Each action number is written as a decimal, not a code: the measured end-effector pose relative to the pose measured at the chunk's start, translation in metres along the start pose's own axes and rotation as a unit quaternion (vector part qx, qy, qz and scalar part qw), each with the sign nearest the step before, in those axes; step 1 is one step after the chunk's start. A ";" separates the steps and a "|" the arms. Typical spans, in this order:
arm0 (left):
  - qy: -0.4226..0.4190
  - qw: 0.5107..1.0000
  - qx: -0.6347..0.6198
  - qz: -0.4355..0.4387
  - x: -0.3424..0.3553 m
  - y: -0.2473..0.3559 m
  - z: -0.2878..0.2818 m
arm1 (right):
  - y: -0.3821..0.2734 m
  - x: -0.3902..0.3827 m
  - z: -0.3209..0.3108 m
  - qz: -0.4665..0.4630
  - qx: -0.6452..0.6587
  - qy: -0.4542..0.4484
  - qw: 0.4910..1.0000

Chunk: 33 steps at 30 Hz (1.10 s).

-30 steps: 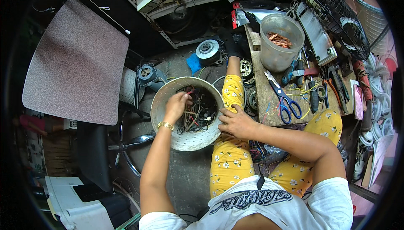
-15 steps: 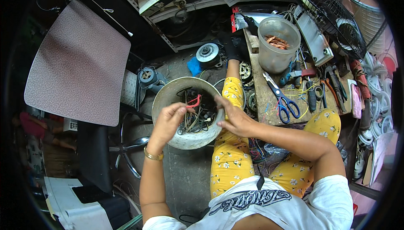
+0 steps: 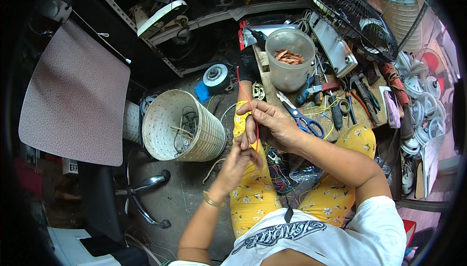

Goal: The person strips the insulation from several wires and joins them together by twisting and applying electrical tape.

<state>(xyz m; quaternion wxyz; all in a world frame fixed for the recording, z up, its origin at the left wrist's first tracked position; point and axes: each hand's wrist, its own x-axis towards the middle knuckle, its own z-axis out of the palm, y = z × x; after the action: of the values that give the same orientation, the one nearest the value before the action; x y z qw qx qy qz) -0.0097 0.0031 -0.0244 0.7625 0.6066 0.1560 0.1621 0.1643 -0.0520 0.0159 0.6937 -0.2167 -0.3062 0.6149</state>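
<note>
A thin red wire (image 3: 244, 96) runs upward from between my two hands, over my yellow flowered trouser leg (image 3: 253, 193). My right hand (image 3: 267, 125) is closed on the wire near its lower part. My left hand (image 3: 241, 161), with a gold bracelet at the wrist, pinches the wire's lower end just below the right hand. A white perforated basket (image 3: 194, 134) with loose wires inside stands tilted on the floor to the left of my hands.
A wooden board (image 3: 360, 115) holds blue-handled scissors (image 3: 301, 117), pliers, screwdrivers and a clear tub of copper bits (image 3: 290, 59). A black fan grille (image 3: 350, 13) lies behind. A chair with a speckled seat (image 3: 73, 91) stands left. Tangled wires (image 3: 279, 173) lie between my legs.
Both hands left the basket and came together over my left leg, now holding a red wire. The basket has tipped and sits further left of the hands.
</note>
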 end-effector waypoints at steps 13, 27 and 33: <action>0.231 0.949 0.211 0.033 -0.049 -0.019 0.087 | -0.042 -0.011 -0.008 -0.017 0.033 0.135 0.990; 0.224 0.872 0.425 0.090 -0.070 0.000 0.078 | -0.051 -0.027 -0.015 -0.019 -0.140 0.231 0.963; 0.211 0.939 0.267 0.051 -0.072 -0.025 0.073 | -0.077 -0.028 -0.044 -0.033 -0.140 0.313 0.939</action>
<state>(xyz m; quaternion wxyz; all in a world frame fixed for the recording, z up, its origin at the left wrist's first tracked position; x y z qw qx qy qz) -0.0413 -0.0974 -0.0296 0.5128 0.7466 0.3203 0.2774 0.2486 -0.0877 0.0324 0.7368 -0.4830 -0.1640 0.4438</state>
